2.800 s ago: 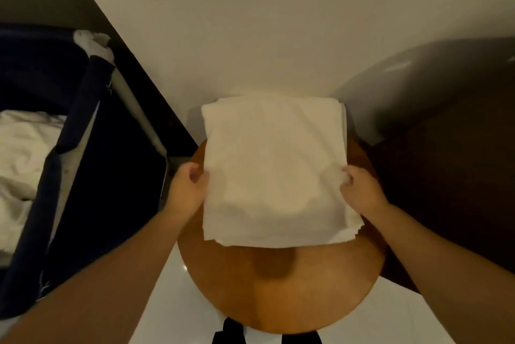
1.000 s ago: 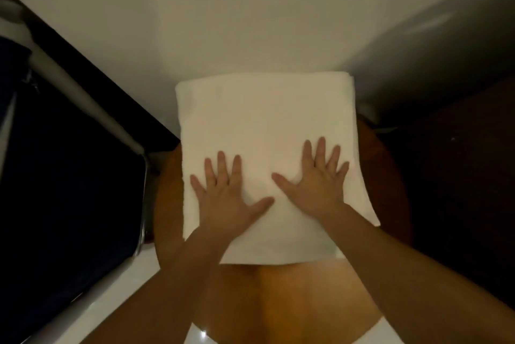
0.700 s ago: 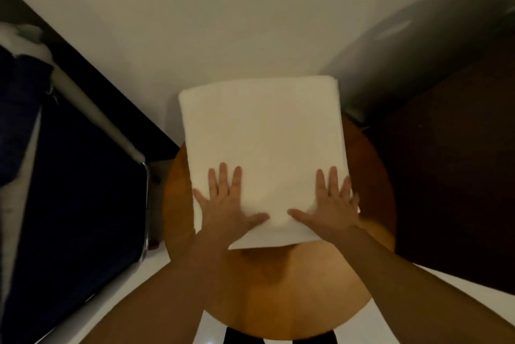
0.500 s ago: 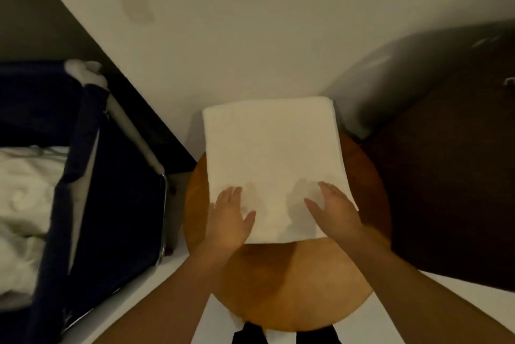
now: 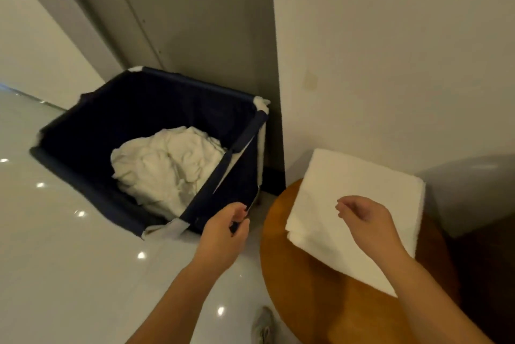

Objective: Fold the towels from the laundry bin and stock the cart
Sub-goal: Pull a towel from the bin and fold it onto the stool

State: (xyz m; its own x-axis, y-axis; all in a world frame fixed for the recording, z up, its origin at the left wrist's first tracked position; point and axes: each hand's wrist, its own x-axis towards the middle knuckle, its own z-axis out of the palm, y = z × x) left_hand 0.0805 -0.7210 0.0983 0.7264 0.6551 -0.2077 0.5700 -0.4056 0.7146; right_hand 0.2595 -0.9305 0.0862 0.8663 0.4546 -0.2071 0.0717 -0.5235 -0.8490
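Towel [image 5: 348,176], white, folded into a thick rectangle, its layers showing along the near-left edge. We log it on the far half of a round wooden table [image 5: 315,302], far corner reaching past the table's rim, close to the wall [image 5: 390,51]. The table's near half is bare wood.

Heap [image 5: 167,165] of loose white towels, crumpled, lying in the right part of the bin [image 5: 111,109]. The bin is navy fabric on a frame, open-topped, its far right corner next to a grey panel [image 5: 195,23], just left of the table.

Left hand [image 5: 223,235]: we see it in the gap between bin and table, beside the bin's near corner, fingers loosely curled and holding nothing; contact with the bin we cannot tell.

Right hand [image 5: 367,221]: above the towel's middle, fingers loosely curled, empty.

Floor [image 5: 69,260]: glossy white, with light spots, wide and open to the left of the bin and in front of it. A shoe [image 5: 263,327] shows at the bottom edge beside the table.
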